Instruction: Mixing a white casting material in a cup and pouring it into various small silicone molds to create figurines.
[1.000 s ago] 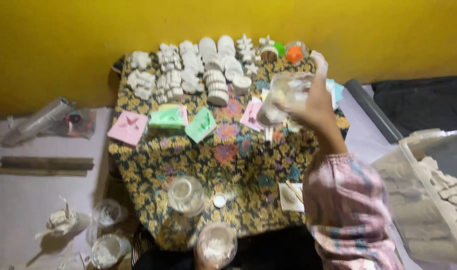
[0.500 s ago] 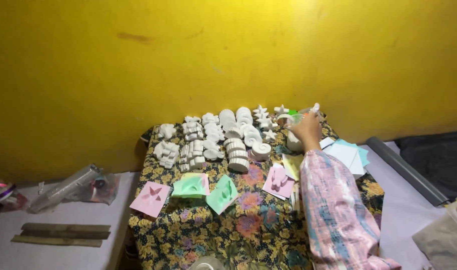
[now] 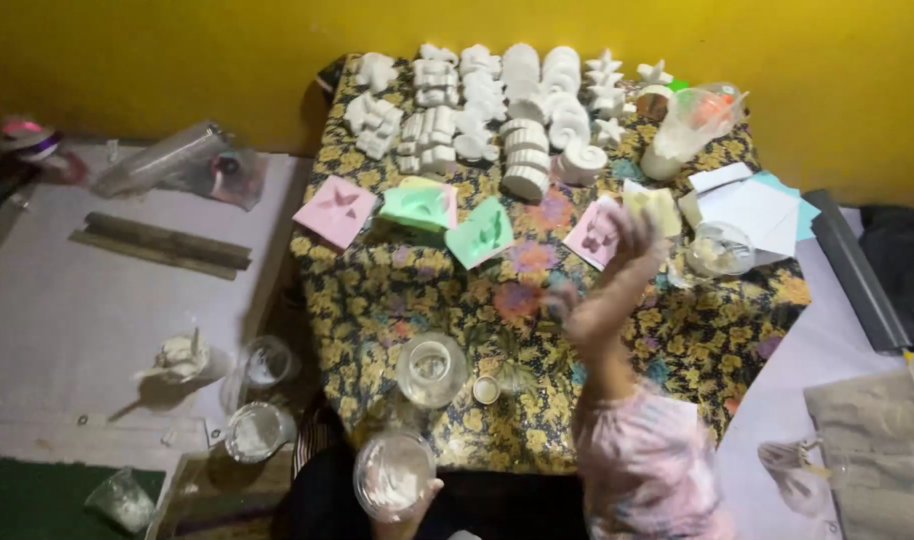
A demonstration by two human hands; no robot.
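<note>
— While the right hand (image 3: pixel 617 265) hangs raised over the bench (image 3: pixel 397 290) with its flowered yellow and black cloth, what are its fingers doing?

— It is blurred, so I cannot tell whether the fingers are apart or together; nothing shows in them. Just beyond them lie a pink square mould (image 3: pixel 593 232) and a pale yellow square mould (image 3: pixel 653 208), and to their right stands a small clear glass bowl (image 3: pixel 720 250).

— And the left hand (image 3: pixel 409 502)?

— It is low at the near edge, fingers clamped under a clear round cup of white powder (image 3: pixel 391 473). Just past those fingers, on the cloth, sits a clear glass jar (image 3: pixel 431 368) with a small white lid (image 3: pixel 486 390) beside it.

— What lies farther out?

— Well beyond both hands, rows of white plaster casts (image 3: pixel 497 110), stars and spirals among them, fill the far side of the bench. Nearer are a pink mould with a butterfly hollow (image 3: pixel 334 210) and two green moulds (image 3: pixel 447 218). A clear plastic jug (image 3: pixel 692 125) leans at the far right, by white and blue paper sheets (image 3: pixel 752 205).

— Off to the left?

— Three more clear cups (image 3: pixel 252 395) stand on the pale floor mat (image 3: pixel 67 300), well apart from the fingers.
</note>
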